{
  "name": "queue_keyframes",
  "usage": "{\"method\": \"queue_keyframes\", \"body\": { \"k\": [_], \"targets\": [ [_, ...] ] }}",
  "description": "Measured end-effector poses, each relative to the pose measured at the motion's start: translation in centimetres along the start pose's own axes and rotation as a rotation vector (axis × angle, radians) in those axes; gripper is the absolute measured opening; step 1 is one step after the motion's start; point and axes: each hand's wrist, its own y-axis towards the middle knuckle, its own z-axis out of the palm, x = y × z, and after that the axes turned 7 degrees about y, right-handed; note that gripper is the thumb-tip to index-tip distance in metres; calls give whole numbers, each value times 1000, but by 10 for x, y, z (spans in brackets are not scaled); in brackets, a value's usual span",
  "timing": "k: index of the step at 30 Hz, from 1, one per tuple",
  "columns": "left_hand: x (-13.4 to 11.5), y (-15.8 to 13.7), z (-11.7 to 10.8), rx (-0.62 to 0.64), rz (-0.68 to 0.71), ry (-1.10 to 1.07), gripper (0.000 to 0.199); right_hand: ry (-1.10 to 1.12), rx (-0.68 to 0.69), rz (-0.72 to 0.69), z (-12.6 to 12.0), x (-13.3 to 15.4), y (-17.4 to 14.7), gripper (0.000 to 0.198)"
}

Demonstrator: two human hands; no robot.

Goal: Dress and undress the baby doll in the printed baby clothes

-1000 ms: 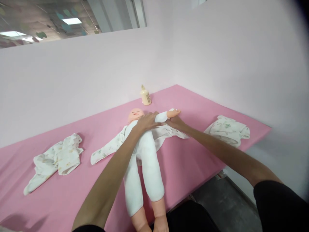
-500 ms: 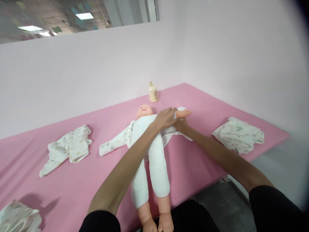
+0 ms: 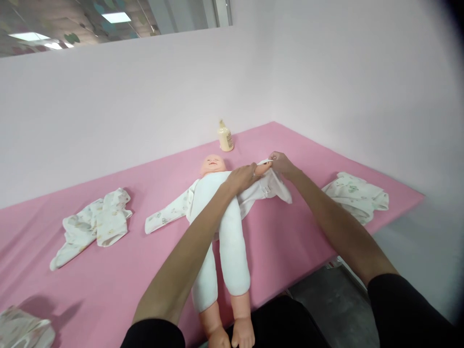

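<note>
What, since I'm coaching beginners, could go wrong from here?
The doll's hand might snag: the right hand pinches white cloth right beside it, while the left hand grips the doll's arm.

A hard tug might shift the doll, whose feet lie by the near edge of the table.

A wide swing could knock over the bottle standing beyond the doll's head.

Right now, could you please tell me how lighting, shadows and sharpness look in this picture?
Head view: the ceiling lights look washed out; head view: a shadow darkens the pink tabletop by the crumpled cloth at lower left; head view: the top right corner goes black, and detail around the right hand is soft.
</note>
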Motion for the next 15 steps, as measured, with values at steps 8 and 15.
{"method": "queue_keyframes", "body": {
  "k": [8, 15],
  "targets": [
    [-1, 4, -3, 127, -152, -23, 55, -224, -161, -126, 3, 16, -18, 14],
    [-1, 11, 2, 154, -203, 10, 56, -385, -179, -223, 14, 19, -27, 18]
  ]
}}
